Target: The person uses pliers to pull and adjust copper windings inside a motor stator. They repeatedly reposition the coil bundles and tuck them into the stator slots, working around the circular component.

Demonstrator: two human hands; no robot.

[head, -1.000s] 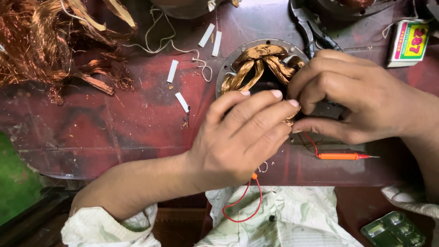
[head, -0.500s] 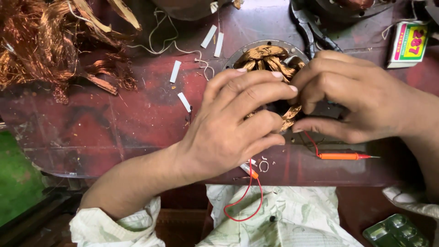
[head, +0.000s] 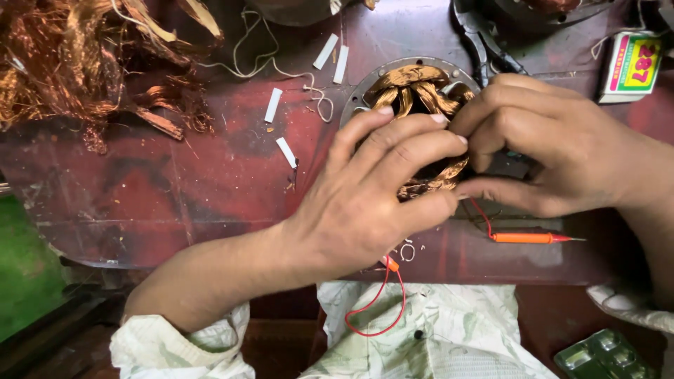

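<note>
Head view: left hand and right hand meet over a round motor stator, fingers pinched together on its copper winding to steady it on the red table.

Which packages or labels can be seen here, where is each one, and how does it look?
Small box: far right corner of the red table, beyond the right hand; rectangular, with a yellow face, pink and green border, white side.
Blister pack: bottom right, below the table edge; green, with rows of square pockets.
No screens or signs are in view.
</note>
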